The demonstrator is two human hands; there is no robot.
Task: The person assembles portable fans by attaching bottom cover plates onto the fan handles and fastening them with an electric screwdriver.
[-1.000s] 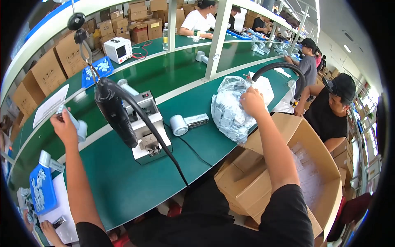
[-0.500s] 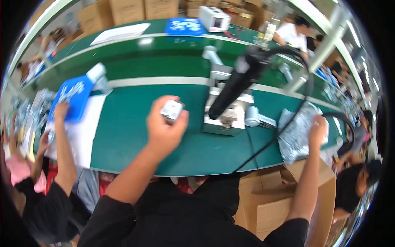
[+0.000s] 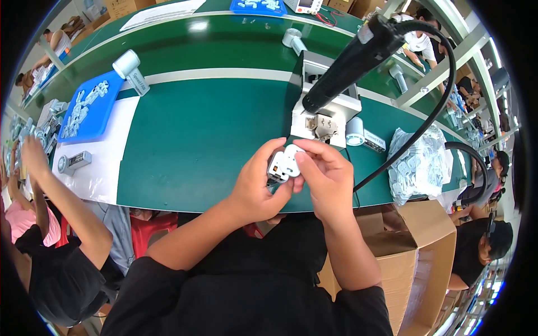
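Observation:
Over the near edge of the green table, my left hand and my right hand meet around a small white plastic plug-like part. The left hand grips its darker side from below. The right hand's thumb and fingers pinch its white top. Just beyond the hands stands a white fixture block. A black electric screwdriver hangs tilted above it on a black cable.
A clear bag of white parts lies to the right, above an open cardboard box. A blue tray of parts and a white sheet lie at left, where another person's arm reaches. A grey cylinder stands far left.
My left hand brought the small part from the left side to the middle. My right hand left the bag of parts and joined it on the part. The view swung back toward the fixture.

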